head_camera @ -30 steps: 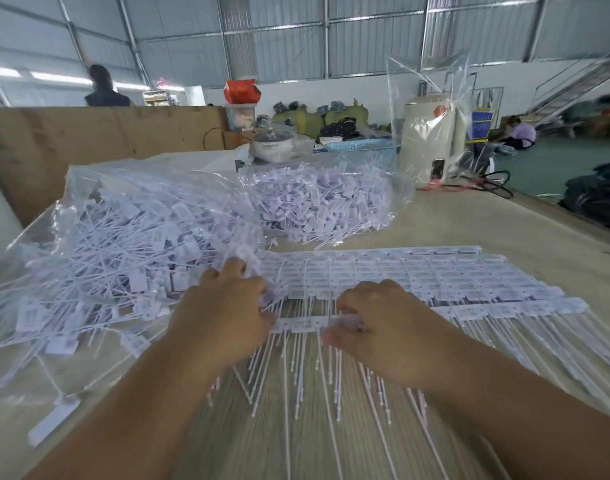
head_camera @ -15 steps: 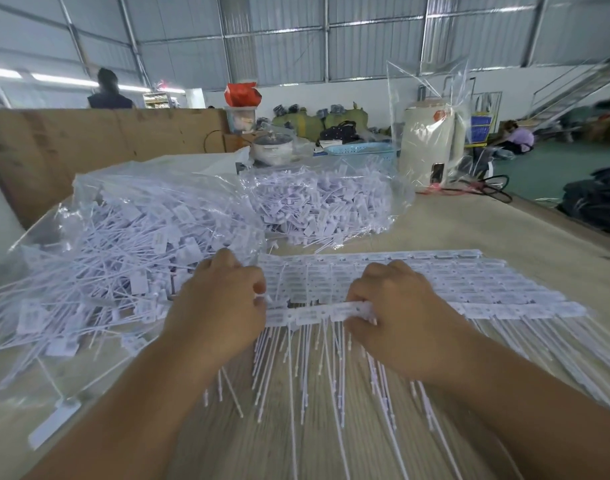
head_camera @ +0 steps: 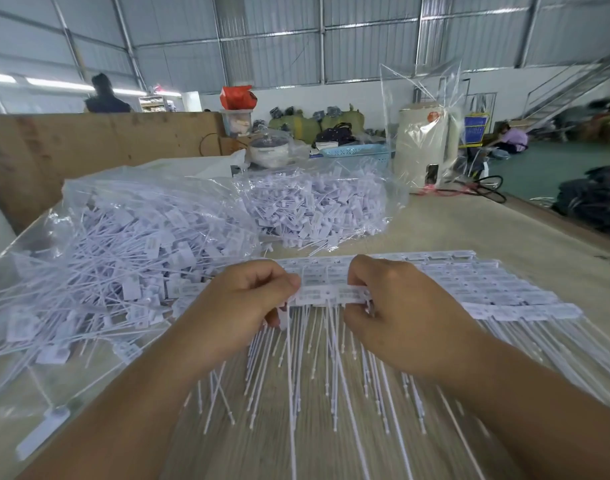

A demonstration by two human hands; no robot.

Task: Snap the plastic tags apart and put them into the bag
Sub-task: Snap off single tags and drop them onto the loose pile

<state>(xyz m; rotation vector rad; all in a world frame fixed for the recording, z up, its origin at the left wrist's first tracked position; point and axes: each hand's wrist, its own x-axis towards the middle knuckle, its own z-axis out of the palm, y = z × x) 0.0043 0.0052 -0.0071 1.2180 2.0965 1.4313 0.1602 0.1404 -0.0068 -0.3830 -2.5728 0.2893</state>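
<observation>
Plastic tags (head_camera: 331, 295) in a joined strip sit pinched between both hands, just above the stack of strips (head_camera: 469, 285) on the table (head_camera: 469, 230). The left hand (head_camera: 237, 306) and right hand (head_camera: 400, 313) each curl tightly round an end. An uneven twist could tear a tag head or scatter pieces short of the bag (head_camera: 89, 258) just to the left.

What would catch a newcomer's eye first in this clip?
Two hands, left hand and right hand, pinch a strip of white tags at centre, above a fanned stack of strips. To the left sprawls a clear bag heaped with loose tags.
</observation>
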